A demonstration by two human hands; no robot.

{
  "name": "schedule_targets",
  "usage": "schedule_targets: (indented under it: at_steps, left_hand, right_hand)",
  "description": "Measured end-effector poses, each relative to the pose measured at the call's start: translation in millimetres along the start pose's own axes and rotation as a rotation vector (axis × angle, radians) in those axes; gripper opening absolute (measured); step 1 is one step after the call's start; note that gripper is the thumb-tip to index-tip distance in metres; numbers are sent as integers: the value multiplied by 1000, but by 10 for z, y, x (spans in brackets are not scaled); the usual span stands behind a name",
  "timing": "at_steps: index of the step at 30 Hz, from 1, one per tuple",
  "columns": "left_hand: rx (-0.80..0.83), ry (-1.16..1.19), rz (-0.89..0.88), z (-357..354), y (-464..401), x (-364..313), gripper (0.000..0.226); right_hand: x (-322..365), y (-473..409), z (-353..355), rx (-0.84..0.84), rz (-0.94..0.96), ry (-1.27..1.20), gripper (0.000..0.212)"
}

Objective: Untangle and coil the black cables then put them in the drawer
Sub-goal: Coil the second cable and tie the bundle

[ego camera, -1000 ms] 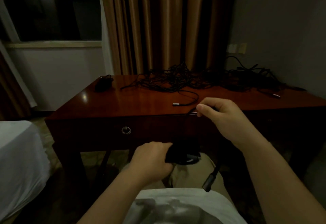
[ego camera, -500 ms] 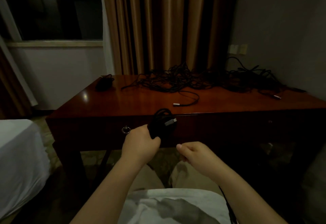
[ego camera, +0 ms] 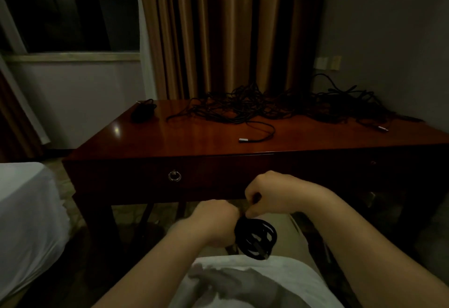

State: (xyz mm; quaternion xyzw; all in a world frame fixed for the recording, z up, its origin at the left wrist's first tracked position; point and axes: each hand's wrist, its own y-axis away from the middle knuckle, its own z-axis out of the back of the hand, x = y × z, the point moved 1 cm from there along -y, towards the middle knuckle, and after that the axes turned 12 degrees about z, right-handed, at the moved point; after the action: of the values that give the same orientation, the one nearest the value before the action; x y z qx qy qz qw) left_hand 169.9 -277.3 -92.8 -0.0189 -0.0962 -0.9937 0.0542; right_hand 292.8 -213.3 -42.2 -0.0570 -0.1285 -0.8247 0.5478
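Below desk [ego camera: 194,147] edge, left hand [ego camera: 216,220] gripped coiled cable [ego camera: 255,239]; right hand [ego camera: 269,198] pinched its end. Best tuck end tight so loops hold.

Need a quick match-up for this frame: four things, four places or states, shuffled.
1. coiled cable
2. tangled cables
3. drawer
4. small black bundle

A. closed
B. far left corner of the desk
C. held by both hands, left hand and right hand
D. spread along the back of the desk

Pairs: 1-C, 2-D, 3-A, 4-B
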Motion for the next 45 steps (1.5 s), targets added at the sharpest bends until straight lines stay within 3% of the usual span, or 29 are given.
schedule_targets:
  at_steps: [2,6,9,13,15,17,20,22,27,29,32,34,37,39,41,45]
  left_hand:
    - [132,299,-104,99,58,85,5]
    - [280,1004,-223,228,204,209,31]
    - [183,1342,-195,190,190,185,45]
    - [-20,1716,-104,184,87,162,53]
    - [-147,1654,24,191,34,183,46]
    - [-269,1427,152,124,-20,235,38]
    - [-326,1228,288,-30,-104,300,30]
    - [-284,1189,345,-114,-159,334,33]
    - [29,1529,470,-314,-251,333,46]
    - [2,1334,474,-356,-278,336,46]
    - [19,753,328,-307,-248,257,39]
    - [121,457,174,-256,-162,169,28]
    - [385,428,-42,-88,5,108,16]
    - [575,619,-187,73,136,132,31]
    - [630,903,-326,154,198,172,39]
    - [593,1509,-369,40,175,190,49]
  right_hand:
    - [-121,79,53,-70,18,-284,27]
    - [-306,168,-127,-333,68,-875,29]
    - [-275,142,-342,-464,107,-1140,34]
    - [29,106,-541,-323,38,-1314,18]
    - [122,44,-576,-275,-40,-1111,18]
    - [137,-15,-535,-312,-108,-708,18]
    - [163,-38,-473,-283,-173,-315,23]
    - [217,-33,-450,-188,-205,-174,27]
    - [291,-30,-417,-23,-258,-8,35]
    - [306,-10,-366,6,-239,76,27]
    - [311,41,-244,18,-142,164,26]
    - [237,69,-164,23,-48,91,21]
    - [5,123,-82,12,29,-326,5]
    - [-166,169,-123,33,69,-747,9]
    - [-278,188,-229,-45,161,-1138,6]
    - [-298,155,-448,-368,260,-1418,15]
